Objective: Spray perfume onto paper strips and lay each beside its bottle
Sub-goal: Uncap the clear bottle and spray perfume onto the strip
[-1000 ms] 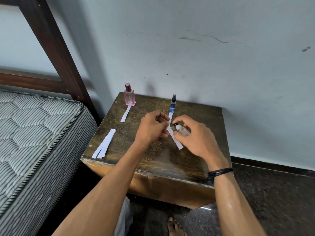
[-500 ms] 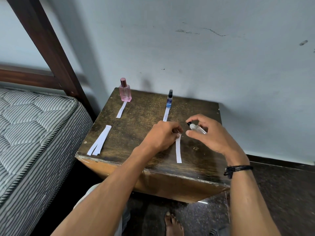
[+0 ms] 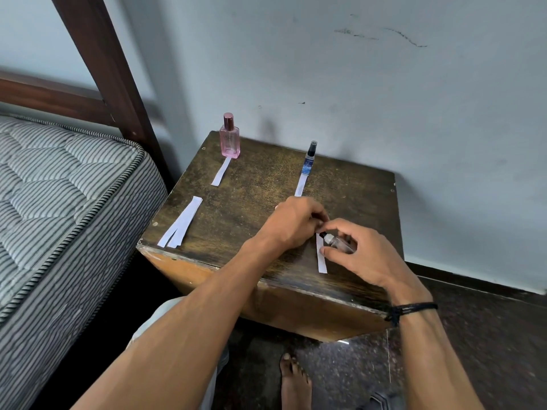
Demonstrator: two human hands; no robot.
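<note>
Right hand (image 3: 364, 257) moves in beside left hand (image 3: 291, 224) | right fingers grip clear bottle (image 3: 337, 243), nozzle over strip (image 3: 321, 260) | left fingertips pinch strip's far end | strip lies flat on table (image 3: 251, 202), near its front-right edge

Table top (image 3: 251, 199): worn, scuffed dark wood. My paper strip (image 3: 321, 261) is matt white; my bottle (image 3: 339, 243), clear and glossy.

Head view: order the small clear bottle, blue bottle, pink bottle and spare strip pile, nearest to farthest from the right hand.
1. Small clear bottle: held in the right hand, front right.
2. Blue bottle: at the back, middle.
3. Pink bottle, back left corner, and spare strip pile, left edge: too close to call.
</note>
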